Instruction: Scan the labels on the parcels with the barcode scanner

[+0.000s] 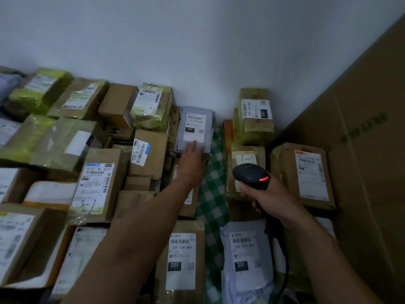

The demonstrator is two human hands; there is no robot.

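Observation:
Near the wall lies a grey plastic-wrapped parcel point(195, 119) with a white label point(195, 127) marked 231. My left hand point(192, 159) reaches out to it, straight fingers resting on the label's lower edge. My right hand point(265, 194) grips the handle of a black barcode scanner point(249, 175), whose red light glows on top. The scanner's head points forward and to the left, over a taped box point(245, 159) marked 1-1. Its cable point(282, 266) hangs down beside my right forearm.
Several cardboard and taped parcels cover the surface, among them a box point(98, 185) marked 3-1, a brown parcel point(182, 260) and a white bag point(243, 255) both labelled 231. A green checked cloth point(213, 194) shows between them. A tall cardboard box point(370, 150) walls the right side.

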